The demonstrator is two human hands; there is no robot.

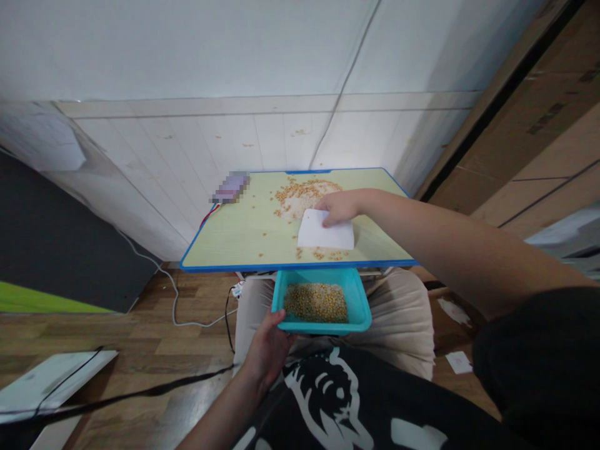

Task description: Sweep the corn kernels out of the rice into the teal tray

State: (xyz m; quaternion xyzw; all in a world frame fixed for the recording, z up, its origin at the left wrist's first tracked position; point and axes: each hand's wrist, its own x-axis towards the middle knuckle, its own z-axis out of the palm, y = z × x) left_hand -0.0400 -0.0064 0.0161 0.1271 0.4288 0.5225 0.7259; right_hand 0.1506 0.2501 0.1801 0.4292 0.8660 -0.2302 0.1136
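Observation:
My right hand (338,207) grips a white scraper card (327,234) whose lower edge is at the tabletop, among scattered yellow kernels (319,254) near the table's front edge. Just beyond the hand lies a pile of white grains (297,203) mixed with more yellow kernels. My left hand (272,340) holds a turquoise plastic tray (359,303) by its near left corner, thumb over the rim. The tray sits below the table's front edge, over my lap. Inside it is a layer of yellow kernels with pale grains (316,302).
The small pale-yellow table (225,240) has a blue rim and stands against a white wall. A pixelated object with a red cord (230,187) lies at its back left corner. White cables (175,300) run over the wooden floor. Cardboard boxes (529,137) stand at right.

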